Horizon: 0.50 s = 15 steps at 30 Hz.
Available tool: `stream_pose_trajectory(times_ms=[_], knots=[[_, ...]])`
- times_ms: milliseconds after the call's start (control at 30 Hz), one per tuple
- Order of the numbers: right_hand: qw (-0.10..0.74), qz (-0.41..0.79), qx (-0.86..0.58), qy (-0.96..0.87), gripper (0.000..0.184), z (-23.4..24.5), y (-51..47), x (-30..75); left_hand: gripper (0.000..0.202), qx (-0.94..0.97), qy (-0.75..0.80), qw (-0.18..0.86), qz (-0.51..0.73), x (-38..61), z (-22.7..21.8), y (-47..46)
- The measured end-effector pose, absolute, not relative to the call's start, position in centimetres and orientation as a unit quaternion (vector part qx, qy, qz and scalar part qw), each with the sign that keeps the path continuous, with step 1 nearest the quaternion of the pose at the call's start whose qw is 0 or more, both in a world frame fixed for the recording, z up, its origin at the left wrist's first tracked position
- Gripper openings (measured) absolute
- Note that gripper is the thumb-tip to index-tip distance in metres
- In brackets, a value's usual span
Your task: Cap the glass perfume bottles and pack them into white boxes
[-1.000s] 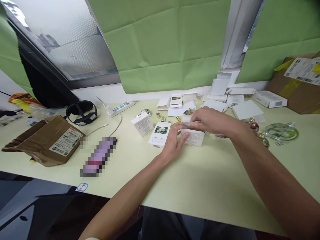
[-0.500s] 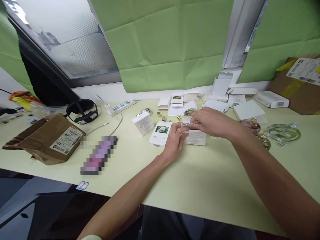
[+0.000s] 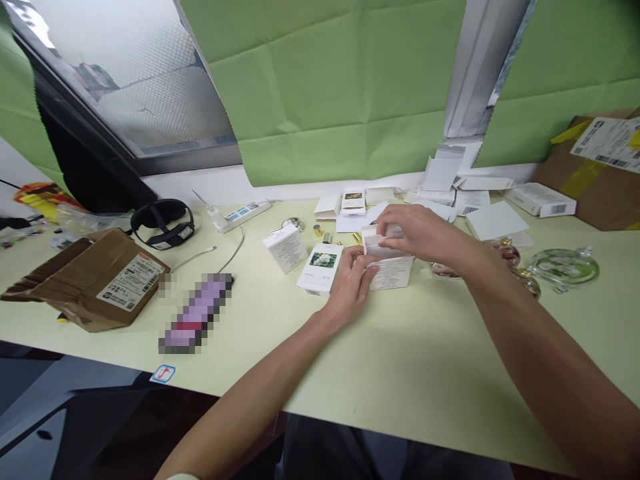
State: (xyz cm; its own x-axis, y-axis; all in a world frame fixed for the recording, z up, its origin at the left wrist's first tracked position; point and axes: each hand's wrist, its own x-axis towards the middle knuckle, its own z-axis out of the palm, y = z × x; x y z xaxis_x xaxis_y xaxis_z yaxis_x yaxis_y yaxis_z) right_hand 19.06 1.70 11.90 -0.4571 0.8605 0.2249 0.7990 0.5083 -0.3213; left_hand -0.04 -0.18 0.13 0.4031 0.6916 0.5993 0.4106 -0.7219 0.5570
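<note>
A small white carton [image 3: 393, 273] with printed text on its side rests on the table, its top open. My left hand [image 3: 349, 287] is closed around the carton's left end, fingers over its upper edge. My right hand [image 3: 417, 230] curls over the top, gripping a folded white card piece [image 3: 374, 241] that rises from the opening. Whether this piece is a flap or a separate insert, I cannot tell. Just left of my left hand lies a white box with a flower picture [image 3: 323, 267]. Another printed white box [image 3: 286, 248] stands tilted farther left.
Glass bottles [image 3: 510, 253] and a green oval glass bottle [image 3: 564, 267] lie on the right. White cartons [image 3: 540, 199] line the back. Small gold caps [image 3: 318, 230] sit behind the boxes. On the left are a brown parcel [image 3: 125, 287], a headset [image 3: 163, 227] and a blurred phone [image 3: 197, 313].
My right hand has risen slightly and shifted a little, and the white card piece now stands higher above the carton. My left hand stays on the carton.
</note>
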Motion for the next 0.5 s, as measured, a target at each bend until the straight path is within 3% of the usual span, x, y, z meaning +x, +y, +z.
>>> stream_pose_trajectory(times_ms=[133,400,500], knots=[[0.204,0.148,-0.500,-0.828,0.031,11.3,2.1,19.4,0.019,0.826,0.327,0.140,0.437,0.1,0.3,-0.1],[0.067,0.237,-0.492,-0.835,0.035,12.5,1.8,22.3,0.019,0.827,0.329,0.135,0.434,0.0,0.3,-0.1],[0.052,0.263,-0.527,-0.806,0.039,12.7,1.6,23.1,0.021,0.826,0.337,0.151,0.427,0.0,0.3,-0.1]])
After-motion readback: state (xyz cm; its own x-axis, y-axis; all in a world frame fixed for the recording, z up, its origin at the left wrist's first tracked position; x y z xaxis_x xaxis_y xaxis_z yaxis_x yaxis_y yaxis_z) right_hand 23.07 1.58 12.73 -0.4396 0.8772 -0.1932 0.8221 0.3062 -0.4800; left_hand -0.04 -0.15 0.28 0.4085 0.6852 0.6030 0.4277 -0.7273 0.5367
